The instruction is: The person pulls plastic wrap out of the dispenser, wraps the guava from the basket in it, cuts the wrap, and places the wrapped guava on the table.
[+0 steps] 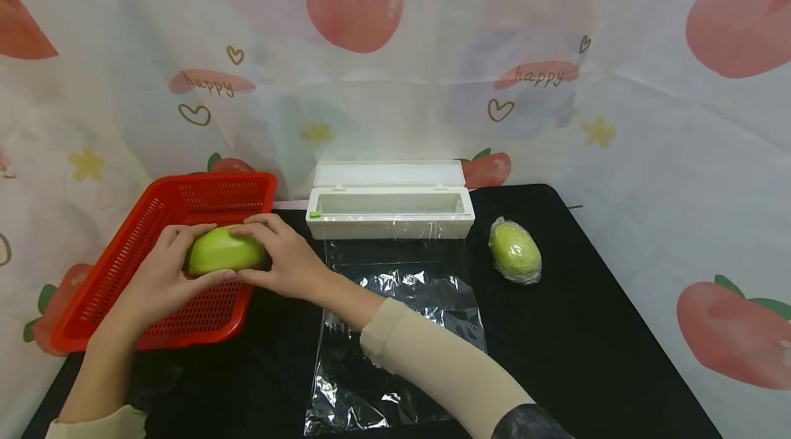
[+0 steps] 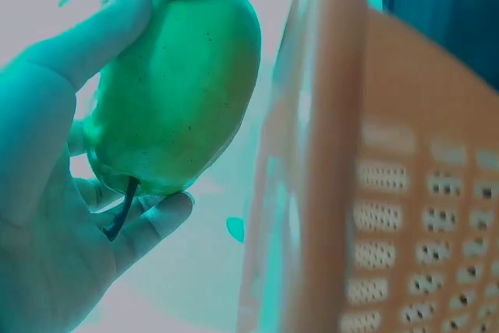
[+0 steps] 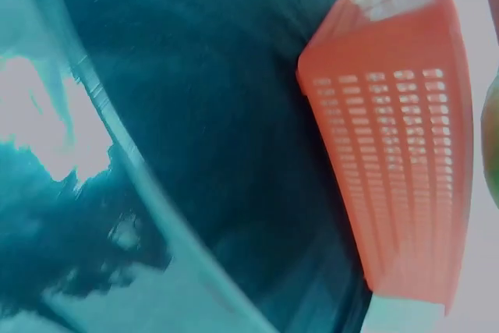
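Note:
Above the red basket [image 1: 225, 329], a green mango [image 1: 225, 251] is held between both hands. My left hand [image 1: 154, 281] grips its left end, while my right hand [image 1: 284, 257] holds the right end with thumb and fingers. Up close in the left wrist view, the mango [image 2: 183, 83] shows a short dark stem [image 2: 122, 208] beside the left palm. Only a sliver of the mango [image 3: 492, 142] enters the right wrist view at its right edge. A sheet of clear plastic wrap [image 1: 402, 295] lies on the table, partly beneath the right forearm.
The white wrap dispenser [image 1: 389, 227] stands at the back with its lid [image 1: 389, 173] raised. Right of it lies a green fruit in clear wrap [image 1: 516, 251]. A black cloth [image 1: 593, 350] covers the table, and a printed curtain [image 1: 432, 102] hangs behind.

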`<control>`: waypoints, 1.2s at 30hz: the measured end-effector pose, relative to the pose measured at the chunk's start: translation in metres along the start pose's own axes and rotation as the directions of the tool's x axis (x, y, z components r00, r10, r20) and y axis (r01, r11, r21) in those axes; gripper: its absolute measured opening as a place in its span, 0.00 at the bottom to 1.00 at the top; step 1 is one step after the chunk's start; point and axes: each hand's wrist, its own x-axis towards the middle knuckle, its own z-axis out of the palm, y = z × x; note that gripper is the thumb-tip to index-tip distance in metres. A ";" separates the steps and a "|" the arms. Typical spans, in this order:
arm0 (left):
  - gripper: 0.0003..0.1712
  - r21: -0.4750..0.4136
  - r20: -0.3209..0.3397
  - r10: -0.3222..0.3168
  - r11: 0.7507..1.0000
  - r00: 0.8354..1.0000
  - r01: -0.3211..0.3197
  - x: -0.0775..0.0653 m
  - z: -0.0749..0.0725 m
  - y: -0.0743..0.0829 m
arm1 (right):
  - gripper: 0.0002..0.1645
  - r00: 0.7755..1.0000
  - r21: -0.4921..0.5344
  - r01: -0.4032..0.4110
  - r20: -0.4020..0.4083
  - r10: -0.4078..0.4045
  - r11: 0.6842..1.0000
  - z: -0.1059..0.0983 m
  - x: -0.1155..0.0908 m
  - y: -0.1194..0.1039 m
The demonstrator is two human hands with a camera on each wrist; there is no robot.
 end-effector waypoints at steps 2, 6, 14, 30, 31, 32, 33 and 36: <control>0.46 0.004 -0.010 0.016 1.000 1.000 -0.016 0.002 0.003 0.009 | 0.36 1.000 0.043 0.007 -0.018 -0.007 0.999 -0.008 -0.006 0.003; 0.46 0.009 -0.028 0.063 0.998 0.998 -0.063 0.006 0.009 0.025 | 0.37 0.999 0.091 0.020 -0.045 -0.016 0.996 -0.023 -0.018 0.008; 0.47 0.020 -0.053 0.153 0.988 0.987 -0.152 0.012 0.027 0.050 | 0.38 0.997 0.092 0.030 -0.068 -0.024 0.995 -0.054 -0.045 0.013; 0.45 -0.076 -0.013 0.266 0.961 0.964 -0.266 0.024 0.070 0.089 | 0.39 0.996 0.067 0.000 -0.089 0.006 0.998 -0.097 -0.108 0.033; 0.45 -0.081 -0.011 0.271 0.959 0.963 -0.271 0.025 0.073 0.091 | 0.39 0.996 0.066 0.000 -0.085 0.005 0.998 -0.099 -0.111 0.035; 0.45 -0.087 -0.009 0.274 0.958 0.962 -0.274 0.026 0.076 0.093 | 0.39 0.997 0.064 -0.002 -0.081 0.007 0.998 -0.101 -0.114 0.036; 0.45 -0.090 -0.006 0.276 0.957 0.961 -0.276 0.026 0.078 0.094 | 0.39 0.997 0.066 -0.006 -0.076 0.011 0.998 -0.103 -0.117 0.038; 0.45 -0.107 0.004 0.278 0.955 0.961 -0.276 0.028 0.086 0.098 | 0.39 0.998 0.065 -0.015 -0.067 0.019 0.998 -0.107 -0.125 0.043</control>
